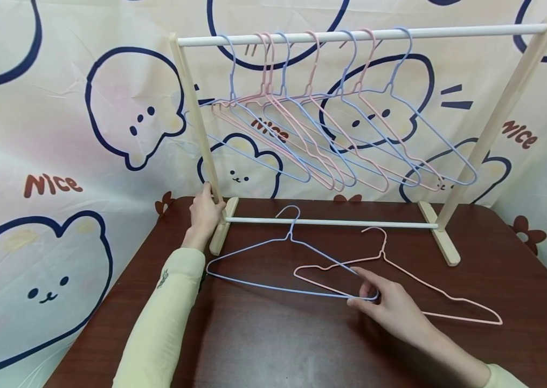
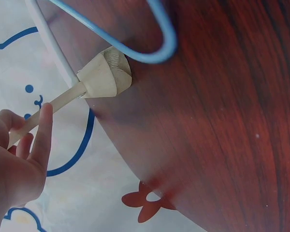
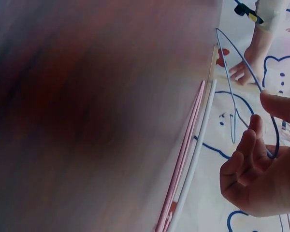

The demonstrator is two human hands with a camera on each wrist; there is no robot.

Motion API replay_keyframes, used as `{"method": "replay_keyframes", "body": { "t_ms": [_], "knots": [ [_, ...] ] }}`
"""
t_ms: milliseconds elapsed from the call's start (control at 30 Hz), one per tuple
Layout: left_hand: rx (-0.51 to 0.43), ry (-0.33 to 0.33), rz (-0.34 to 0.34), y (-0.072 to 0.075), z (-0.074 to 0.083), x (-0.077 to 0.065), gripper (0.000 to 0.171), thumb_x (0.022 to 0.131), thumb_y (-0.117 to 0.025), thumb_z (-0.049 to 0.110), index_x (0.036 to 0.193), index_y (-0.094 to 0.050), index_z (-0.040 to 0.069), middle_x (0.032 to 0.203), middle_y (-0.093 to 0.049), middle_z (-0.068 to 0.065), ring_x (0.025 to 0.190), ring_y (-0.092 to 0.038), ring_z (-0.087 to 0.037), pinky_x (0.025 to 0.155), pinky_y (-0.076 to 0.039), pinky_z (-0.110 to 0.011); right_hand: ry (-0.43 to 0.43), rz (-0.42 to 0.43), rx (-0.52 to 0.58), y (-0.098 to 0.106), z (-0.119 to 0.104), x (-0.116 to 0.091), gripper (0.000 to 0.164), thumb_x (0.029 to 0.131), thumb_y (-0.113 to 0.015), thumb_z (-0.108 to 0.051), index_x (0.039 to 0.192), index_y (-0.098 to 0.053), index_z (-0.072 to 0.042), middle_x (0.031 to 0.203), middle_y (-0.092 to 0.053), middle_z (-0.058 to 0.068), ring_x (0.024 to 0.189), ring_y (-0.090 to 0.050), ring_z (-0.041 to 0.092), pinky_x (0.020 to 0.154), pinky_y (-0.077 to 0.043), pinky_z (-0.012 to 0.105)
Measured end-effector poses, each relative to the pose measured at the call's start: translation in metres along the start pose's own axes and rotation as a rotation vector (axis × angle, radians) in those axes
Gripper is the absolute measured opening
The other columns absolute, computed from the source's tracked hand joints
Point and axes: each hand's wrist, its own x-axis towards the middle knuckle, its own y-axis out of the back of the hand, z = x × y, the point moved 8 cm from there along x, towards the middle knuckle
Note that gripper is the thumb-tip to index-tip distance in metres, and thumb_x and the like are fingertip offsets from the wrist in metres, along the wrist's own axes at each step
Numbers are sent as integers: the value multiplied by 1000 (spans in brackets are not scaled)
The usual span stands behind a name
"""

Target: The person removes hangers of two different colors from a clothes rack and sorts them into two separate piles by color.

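Observation:
My left hand (image 1: 203,213) grips the lower part of the left wooden post (image 1: 200,129) of a small clothes rack; the left wrist view shows its fingers around that post (image 2: 63,100). My right hand (image 1: 392,307) pinches the right corner of a blue wire hanger (image 1: 249,249) between thumb and fingers. That hanger is raised in front of the rack, hook upward. Behind and to its right, a pink hanger (image 1: 462,318) lies on the table, partly crossed by the blue one and my right hand.
Several blue and pink hangers hang from the rack's white top rod (image 1: 472,32). A lower white rod (image 1: 351,222) joins the two wooden feet, the right foot (image 1: 440,237) standing near the table's back right. A patterned cloth (image 1: 127,113) hangs behind the dark wooden table (image 1: 273,345).

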Motion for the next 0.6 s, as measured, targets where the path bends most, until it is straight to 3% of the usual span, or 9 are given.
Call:
{"method": "replay_keyframes", "body": {
  "t_ms": [267, 600],
  "knots": [
    [5, -14, 4, 1, 1, -1, 36, 95, -62, 13, 126, -47, 5, 114, -63, -24, 104, -64, -44, 92, -51, -57, -95, -69, -52, -16, 0, -2, 53, 80, -82, -30, 128, -60, -21, 75, -56, -16, 58, -46, -1, 55, -38, 21],
    [3, -13, 2, 1, 2, -1, 34, 96, -62, 14, 125, -48, 5, 113, -63, -23, 103, -64, -44, 93, -50, -58, -54, -77, -147, -32, -7, -4, 52, 76, -84, -39, 121, -62, -23, 92, -55, -18, 65, -44, -6, 60, -39, 21]
  ]
}}
